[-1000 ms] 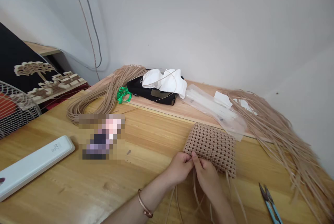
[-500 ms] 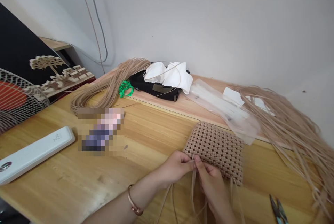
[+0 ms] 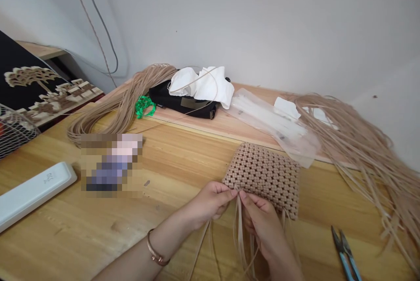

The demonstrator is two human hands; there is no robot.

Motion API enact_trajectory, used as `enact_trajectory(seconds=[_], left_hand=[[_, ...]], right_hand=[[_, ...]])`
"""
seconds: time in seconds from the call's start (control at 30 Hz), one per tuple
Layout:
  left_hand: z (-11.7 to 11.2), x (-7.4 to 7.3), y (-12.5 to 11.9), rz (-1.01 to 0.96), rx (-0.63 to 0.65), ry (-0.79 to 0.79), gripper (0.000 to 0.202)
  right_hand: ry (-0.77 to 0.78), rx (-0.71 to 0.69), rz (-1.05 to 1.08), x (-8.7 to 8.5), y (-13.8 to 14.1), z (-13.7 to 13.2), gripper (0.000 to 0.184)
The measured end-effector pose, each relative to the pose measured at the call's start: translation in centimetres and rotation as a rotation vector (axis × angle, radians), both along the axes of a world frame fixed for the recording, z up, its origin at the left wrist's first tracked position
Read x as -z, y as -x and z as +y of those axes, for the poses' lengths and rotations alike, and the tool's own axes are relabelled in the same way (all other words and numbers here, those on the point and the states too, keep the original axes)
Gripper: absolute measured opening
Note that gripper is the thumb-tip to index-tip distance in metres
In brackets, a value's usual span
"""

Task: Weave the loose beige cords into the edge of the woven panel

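Note:
A tan knotted-cord piece point(image 3: 265, 174), an openwork rectangle shaped like a small pouch, lies on the table in front of me. My left hand point(image 3: 215, 200) is closed at its near left edge, thumb and forefinger pinching a tan cord. My right hand point(image 3: 260, 215) pinches cord right beside it, the two thumbs almost touching. Several loose tan cords point(image 3: 240, 233) hang down from the edge between and below my hands. The exact knot between the fingertips is too small to make out. A bracelet point(image 3: 155, 250) sits on my left wrist.
Thread snips point(image 3: 344, 252) lie at the right. Long cord bundles point(image 3: 357, 137) spread at the back right, and another cord hank point(image 3: 121, 97) lies back left near a black pouch point(image 3: 183, 106). A plastic bag point(image 3: 272, 126) is behind the piece; a white case point(image 3: 36, 196) stands left.
The view has shifted right, so things appear further left. My fingertips have come together at the edge, and the cord between them shows less.

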State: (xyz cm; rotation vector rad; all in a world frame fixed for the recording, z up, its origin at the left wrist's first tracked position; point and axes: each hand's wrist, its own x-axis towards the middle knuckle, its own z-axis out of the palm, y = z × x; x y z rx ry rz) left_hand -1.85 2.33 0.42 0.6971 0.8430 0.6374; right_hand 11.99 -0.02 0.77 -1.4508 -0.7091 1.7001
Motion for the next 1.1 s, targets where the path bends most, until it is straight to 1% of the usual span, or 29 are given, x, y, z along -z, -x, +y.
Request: enact_trajectory(seconds=[0.13, 0.27, 0.43, 0.63, 0.73, 0.93, 1.1], left_hand=[[-0.1, -0.1, -0.1, -0.007, -0.005, 0.016, 0.045], [-0.2, -0.1, -0.3, 0.003, -0.034, 0.003, 0.043], [-0.4, 0.2, -0.6, 0.061, -0.077, -0.043, 0.045], [-0.8, 0.5, -0.9, 0.171, -0.092, -0.124, 0.048], [-0.8, 0.4, -1.0, 0.176, -0.111, -0.140, 0.047], [-0.7, 0.2, -1.0, 0.170, -0.126, -0.168, 0.047], [-0.6, 0.2, -1.1, 0.159, -0.144, -0.186, 0.048]], right_hand=[[0.003, 0.025, -0.031, 0.0, 0.0, -0.1, 0.041], [0.009, 0.013, -0.047, 0.1, 0.0, 0.0, 0.043], [-0.081, 0.004, -0.160, 0.0, 0.2, -0.2, 0.038], [-0.190, -0.025, -0.287, -0.2, 0.4, -0.2, 0.033], [-0.199, -0.014, -0.280, 0.1, 0.3, -0.2, 0.032], [-0.161, 0.046, -0.236, 0.9, 0.3, -0.3, 0.031], [-0.169, 0.075, -0.124, 1.5, 0.1, -0.6, 0.020]])
